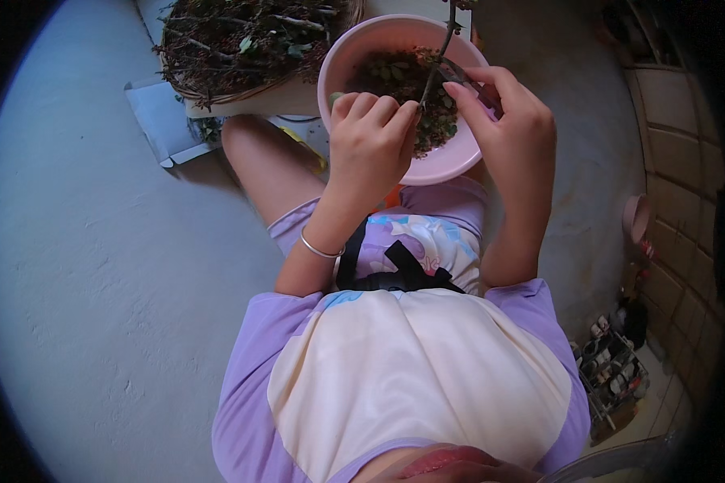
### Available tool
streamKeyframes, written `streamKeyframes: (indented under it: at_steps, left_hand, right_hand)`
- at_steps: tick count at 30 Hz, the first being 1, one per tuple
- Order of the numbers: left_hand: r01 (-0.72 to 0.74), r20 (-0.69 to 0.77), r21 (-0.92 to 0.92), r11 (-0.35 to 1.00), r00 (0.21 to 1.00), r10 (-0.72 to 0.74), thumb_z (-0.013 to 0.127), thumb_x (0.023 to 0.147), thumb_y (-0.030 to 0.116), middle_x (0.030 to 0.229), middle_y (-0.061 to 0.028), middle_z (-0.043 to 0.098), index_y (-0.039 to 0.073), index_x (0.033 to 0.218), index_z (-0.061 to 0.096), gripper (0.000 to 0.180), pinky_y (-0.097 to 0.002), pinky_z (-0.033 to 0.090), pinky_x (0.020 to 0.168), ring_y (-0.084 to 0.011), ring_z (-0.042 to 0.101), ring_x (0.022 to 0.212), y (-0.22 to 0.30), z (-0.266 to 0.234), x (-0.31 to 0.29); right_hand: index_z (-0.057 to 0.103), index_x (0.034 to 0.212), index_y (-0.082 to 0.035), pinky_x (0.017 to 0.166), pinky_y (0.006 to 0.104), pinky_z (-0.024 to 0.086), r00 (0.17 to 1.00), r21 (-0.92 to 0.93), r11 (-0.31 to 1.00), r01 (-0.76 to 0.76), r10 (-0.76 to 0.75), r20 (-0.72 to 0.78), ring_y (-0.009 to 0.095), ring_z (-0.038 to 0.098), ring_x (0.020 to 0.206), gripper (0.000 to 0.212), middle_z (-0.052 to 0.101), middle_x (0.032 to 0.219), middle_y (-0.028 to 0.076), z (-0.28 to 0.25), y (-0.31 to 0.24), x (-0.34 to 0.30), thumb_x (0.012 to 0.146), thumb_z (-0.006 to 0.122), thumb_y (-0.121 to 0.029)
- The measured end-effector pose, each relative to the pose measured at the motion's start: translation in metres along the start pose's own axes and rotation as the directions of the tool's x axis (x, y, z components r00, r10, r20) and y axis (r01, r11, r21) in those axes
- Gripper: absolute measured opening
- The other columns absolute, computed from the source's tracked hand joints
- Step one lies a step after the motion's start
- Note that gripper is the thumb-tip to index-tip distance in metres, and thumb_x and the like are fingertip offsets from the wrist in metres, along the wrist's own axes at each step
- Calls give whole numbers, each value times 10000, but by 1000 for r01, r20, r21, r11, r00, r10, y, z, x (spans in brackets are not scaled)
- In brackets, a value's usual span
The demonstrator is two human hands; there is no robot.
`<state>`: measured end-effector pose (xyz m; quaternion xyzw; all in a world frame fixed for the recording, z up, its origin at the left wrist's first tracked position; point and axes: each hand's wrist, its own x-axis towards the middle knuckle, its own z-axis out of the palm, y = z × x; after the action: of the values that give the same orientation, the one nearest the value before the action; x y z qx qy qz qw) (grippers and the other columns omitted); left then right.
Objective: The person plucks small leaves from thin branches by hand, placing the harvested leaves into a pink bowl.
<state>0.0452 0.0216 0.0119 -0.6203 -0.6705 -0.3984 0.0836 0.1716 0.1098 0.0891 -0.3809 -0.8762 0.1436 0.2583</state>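
Observation:
My left hand (372, 137) is closed around the lower end of a thin, dark twig (449, 36), which rises past the far rim of a pink basin (457, 165). Small clusters of berries and bits of leaf cling to the twig. Across from it, my right hand (511, 113) grips what look like scissors (457, 74), their dark blades beside the twig and a purplish handle partly hidden by the fingers. Inside the basin lies a heap of reddish-brown berries and green leaves (435, 129).
A wicker basket (254, 92) piled with berry-bearing branches (242, 40) stands at the far left on a pale surface. Below it is an open white box (157, 121). Shoes fill a rack (616, 366) at the right, near a tiled wall (677, 161).

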Motion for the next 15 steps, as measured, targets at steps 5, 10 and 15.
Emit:
streamKeyframes:
  at_steps: [5, 10, 15]
  left_hand:
    - [-34, 17, 92, 995, 999, 32, 623, 678, 96, 727, -31, 505, 84, 847, 595, 172, -359, 377, 782, -203, 513, 736, -2, -1, -1]
    - [-53, 19, 157, 986, 999, 51, 617, 677, 99, 736, -27, 504, 79, 872, 599, 197, -356, 370, 795, -189, 512, 740, -2, 0, -2]
    - [-54, 30, 157, 986, 998, 50, 616, 672, 100, 734, -27, 507, 80, 876, 601, 205, -353, 372, 792, -189, 514, 743, -2, 1, -2]
  right_hand:
    - [647, 901, -58, 632, 333, 535, 1000, 4, 1000, 1, -1, -4, 263, 663, 712, 204, 665, 838, 125, 3, 0, 2, 784, 677, -222]
    - [630, 880, -10, 582, 272, 474, 1000, -1, 1000, 21, -21, -24, 179, 623, 632, 190, 636, 726, 118, 4, -3, 3, 768, 690, -150]
    - [631, 879, -16, 560, 276, 468, 997, 19, 998, 61, -60, -44, 178, 616, 607, 170, 636, 716, 111, 6, 1, 2, 774, 684, -138]
